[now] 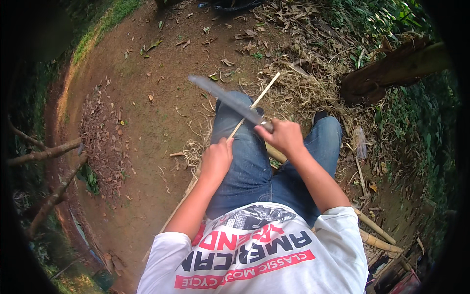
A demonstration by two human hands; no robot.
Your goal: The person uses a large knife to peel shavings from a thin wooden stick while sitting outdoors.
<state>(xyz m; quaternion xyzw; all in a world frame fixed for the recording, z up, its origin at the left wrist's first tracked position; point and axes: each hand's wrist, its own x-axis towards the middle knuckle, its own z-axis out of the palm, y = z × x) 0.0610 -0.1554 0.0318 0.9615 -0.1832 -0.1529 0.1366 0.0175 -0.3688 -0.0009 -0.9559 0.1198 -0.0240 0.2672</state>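
A thin, pale wooden strip [266, 90] slants over our blue denim left trouser leg [244, 164], crossed by a long grey metal knife [226, 99]. Our left hand [217, 159] curls round the strip's near end; our right hand [284, 135], right of that leg, grips the knife. We judge the strip light, springy, best held clear of the knife.
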